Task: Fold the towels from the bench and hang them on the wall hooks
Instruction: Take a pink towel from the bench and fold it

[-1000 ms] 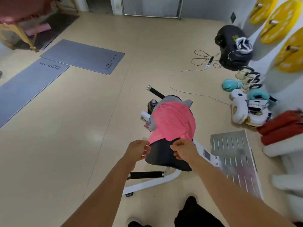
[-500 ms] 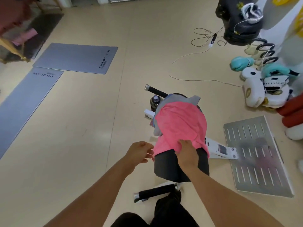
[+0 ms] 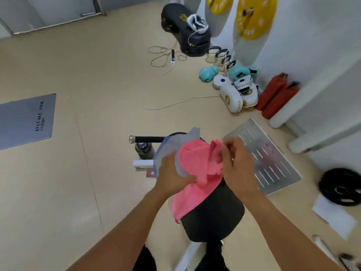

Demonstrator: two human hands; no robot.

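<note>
I'm gathering the pink towel [image 3: 197, 173] off the desk [image 3: 213, 218], fold just starting; the grey towel [image 3: 172, 143] is lying under it at 11 o'clock. My left hand [image 3: 172, 173] is gripping the bunched left edge, fingers curled. My right hand [image 3: 237, 163] is pinching the corner at 1 o'clock. Next I'm needing edges matched.

We are looking at a gym. Yellow weight plates [image 3: 254, 18] are hanging on the wall, and boxing gloves [image 3: 232, 94] are lying beside a padded bench [image 3: 213, 218].
</note>
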